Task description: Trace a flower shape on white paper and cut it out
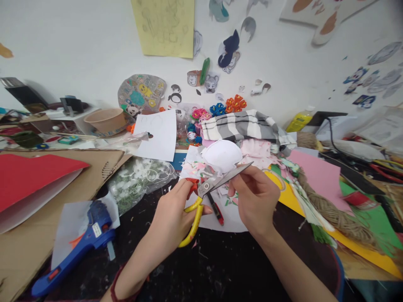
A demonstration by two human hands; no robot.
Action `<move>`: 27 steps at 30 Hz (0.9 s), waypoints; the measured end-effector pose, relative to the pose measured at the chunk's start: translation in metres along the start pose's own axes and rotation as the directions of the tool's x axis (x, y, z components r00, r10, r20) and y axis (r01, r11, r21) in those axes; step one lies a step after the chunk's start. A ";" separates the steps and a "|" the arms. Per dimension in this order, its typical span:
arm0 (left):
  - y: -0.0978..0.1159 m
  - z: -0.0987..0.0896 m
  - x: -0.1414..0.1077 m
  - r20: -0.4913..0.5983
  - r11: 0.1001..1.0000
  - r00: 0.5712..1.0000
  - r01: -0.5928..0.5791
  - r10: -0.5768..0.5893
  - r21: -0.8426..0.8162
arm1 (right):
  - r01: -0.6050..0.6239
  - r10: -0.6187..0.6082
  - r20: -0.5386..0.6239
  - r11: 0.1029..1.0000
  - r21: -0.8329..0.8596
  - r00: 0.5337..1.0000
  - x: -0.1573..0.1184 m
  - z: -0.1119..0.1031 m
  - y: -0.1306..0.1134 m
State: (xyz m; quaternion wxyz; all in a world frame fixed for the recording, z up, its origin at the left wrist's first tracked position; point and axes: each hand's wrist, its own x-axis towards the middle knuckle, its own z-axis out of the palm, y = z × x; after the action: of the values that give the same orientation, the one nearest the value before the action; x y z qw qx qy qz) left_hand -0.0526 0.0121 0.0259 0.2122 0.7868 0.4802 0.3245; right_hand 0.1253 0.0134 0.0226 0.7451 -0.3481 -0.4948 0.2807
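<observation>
Firmly, the left hand [170, 218] closes around yellow-handled scissors [201, 197] while the right hand [256, 197] pinches near the blade tip, its hold unclear; cut paper scraps [201, 170] already heap beyond on a white sheet [226, 221], beneath a white paper dome [218, 155], with paper cut-outs [229, 50] on the far wall [94, 50].

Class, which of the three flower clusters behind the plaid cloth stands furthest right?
The orange flower cluster: it sits right of the blue cluster, which is right of the pink cluster.
</observation>
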 end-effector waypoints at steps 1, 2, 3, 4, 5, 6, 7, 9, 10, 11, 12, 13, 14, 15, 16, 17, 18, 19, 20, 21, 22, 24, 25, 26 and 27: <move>0.001 0.000 0.000 -0.001 1.000 1.000 0.004 -0.004 -0.005 | 0.001 -0.001 -0.008 1.000 0.001 1.000 -0.001 0.001 0.000; 0.001 0.000 0.001 -0.001 1.000 1.000 0.009 -0.009 -0.010 | 0.003 -0.003 -0.015 1.000 -0.001 1.000 -0.001 0.001 0.001; 0.002 0.001 0.001 -0.001 1.000 1.000 0.013 -0.013 -0.015 | 0.003 -0.003 -0.022 1.000 -0.004 1.000 -0.002 0.002 0.001; 0.002 0.001 0.001 0.001 1.000 1.000 0.016 -0.016 -0.020 | 0.004 -0.004 -0.029 1.000 -0.007 1.000 -0.002 0.002 0.001; 0.002 0.002 0.001 0.001 0.999 1.000 0.018 -0.018 -0.027 | 0.003 -0.004 -0.038 1.000 -0.010 0.999 -0.002 0.003 0.001; 0.002 0.003 0.001 0.001 0.999 1.000 0.019 -0.019 -0.034 | 0.002 -0.003 -0.047 1.000 -0.014 0.999 -0.003 0.003 0.001; 0.001 0.003 0.001 0.000 0.999 1.000 0.019 -0.019 -0.042 | 0.000 -0.001 -0.055 1.000 -0.016 0.998 -0.003 0.004 0.001; 0.000 0.005 0.000 0.002 0.998 1.000 0.022 -0.022 -0.054 | -0.006 0.005 -0.068 1.000 -0.018 0.998 -0.004 0.004 0.000; 0.000 0.005 0.000 0.004 0.998 1.000 0.025 -0.025 -0.057 | -0.008 0.007 -0.072 1.000 -0.017 0.997 -0.005 0.005 0.000; -0.001 0.006 0.000 0.006 0.998 1.000 0.026 -0.026 -0.058 | -0.008 0.007 -0.075 1.000 -0.013 0.997 -0.005 0.005 0.001; -0.002 0.005 -0.001 0.010 0.998 1.000 0.028 -0.028 -0.056 | -0.008 0.008 -0.075 1.000 -0.007 0.997 -0.005 0.005 0.001; -0.002 0.005 -0.001 0.011 0.998 1.000 0.028 -0.028 -0.052 | -0.008 0.008 -0.070 1.000 -0.001 0.997 -0.004 0.004 0.001; -0.003 0.005 -0.001 0.009 0.999 1.000 0.026 -0.025 -0.046 | -0.011 0.011 -0.061 1.000 0.002 0.998 -0.004 0.004 0.001; -0.003 0.004 -0.001 0.006 0.999 1.000 0.023 -0.023 -0.038 | -0.015 0.015 -0.047 1.000 0.004 0.999 -0.002 0.003 0.001; -0.004 0.003 -0.001 0.001 0.999 1.000 0.020 -0.020 -0.031 | -0.020 0.020 -0.032 1.000 0.006 0.999 -0.001 0.002 0.001; -0.005 0.002 -0.001 -0.004 1.000 1.000 0.018 -0.018 -0.024 | -0.023 0.024 -0.021 1.000 0.006 0.999 0.001 0.000 0.001; -0.005 0.001 0.000 -0.010 1.000 1.000 0.014 -0.015 -0.018 | -0.026 0.026 -0.013 1.000 0.003 1.000 0.003 -0.001 0.001; -0.005 0.000 0.000 -0.015 1.000 1.000 0.011 -0.011 -0.015 | -0.026 0.026 -0.007 1.000 -0.003 1.000 0.005 -0.003 0.001; -0.006 0.000 0.001 -0.018 1.000 1.000 0.009 -0.009 -0.012 | -0.025 0.025 0.000 1.000 -0.012 1.000 0.007 -0.004 0.000; -0.006 0.000 0.001 -0.019 1.000 1.000 0.006 -0.006 -0.010 | -0.022 0.022 0.009 0.999 -0.024 1.000 0.009 -0.006 0.000; -0.007 -0.001 0.001 -0.020 1.000 1.000 0.001 -0.002 -0.007 | -0.018 0.019 0.020 0.999 -0.038 1.000 0.010 -0.007 -0.001; -0.007 -0.001 0.001 -0.019 1.000 1.000 -0.004 0.004 0.000 | -0.006 0.008 0.035 0.998 -0.066 0.999 0.012 -0.008 -0.001; -0.007 -0.001 0.001 -0.017 1.000 1.000 -0.005 0.005 0.003 | 0.000 0.003 0.038 0.997 -0.078 0.999 0.012 -0.008 -0.002; -0.007 0.000 0.001 -0.014 1.000 1.000 -0.007 0.007 0.004 | 0.003 0.000 0.038 0.996 -0.086 0.999 0.012 -0.008 -0.002; -0.007 0.000 0.000 -0.012 1.000 1.000 -0.009 0.009 0.005 | 0.006 -0.003 0.037 0.996 -0.089 0.999 0.012 -0.008 -0.002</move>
State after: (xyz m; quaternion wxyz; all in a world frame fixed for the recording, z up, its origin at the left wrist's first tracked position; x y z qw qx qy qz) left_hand -0.0571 0.0159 0.0213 0.2060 0.7874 0.4788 0.3291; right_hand 0.1367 0.0195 0.0285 0.7204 -0.3746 -0.5210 0.2631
